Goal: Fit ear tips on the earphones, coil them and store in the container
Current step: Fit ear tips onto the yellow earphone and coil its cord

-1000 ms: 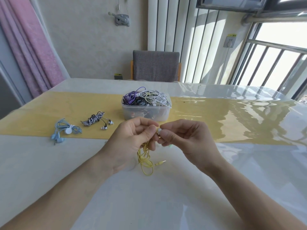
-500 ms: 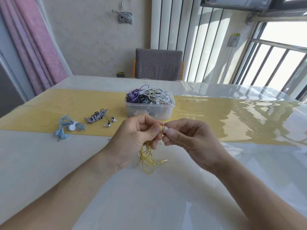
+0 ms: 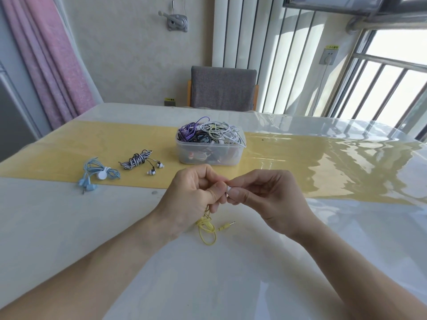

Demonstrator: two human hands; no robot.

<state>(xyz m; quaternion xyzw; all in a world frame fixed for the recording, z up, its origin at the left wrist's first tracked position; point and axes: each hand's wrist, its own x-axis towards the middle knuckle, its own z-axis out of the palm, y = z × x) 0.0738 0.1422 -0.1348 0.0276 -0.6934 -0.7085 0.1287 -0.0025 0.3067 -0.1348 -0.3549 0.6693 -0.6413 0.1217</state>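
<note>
1. Centrally, the left hand (image 3: 191, 199) and the right hand (image 3: 263, 199) meet fingertip to fingertip above the bench (image 3: 69, 227), each with fingers curled.
2. Between them sits a small white ear tip (image 3: 229, 188), pinched by the right hand's thumb and forefinger and pressed against the left hand's fingertips.
3. The left hand grips the yellow earphones (image 3: 206, 229); the earbud itself is hidden inside the fingers, so how far the tip is seated cannot be told.
4. Their cable hangs from under the left palm and loops loosely on the bench just below both hands, with the jack plug (image 3: 227, 226) lying to the right of the loops.
5. Beyond the hands, near but apart, stands the clear container (image 3: 210, 155), filled with tangled earphones.
6. To its left on the yellow runner (image 3: 57, 153) lie a black-and-white coiled set (image 3: 138, 160) and, further left, a blue set (image 3: 98, 175), both well apart from the hands.
7. Bare bench surface lies to either side of the forearms; the far edge meets a grey chair (image 3: 223, 88).
</note>
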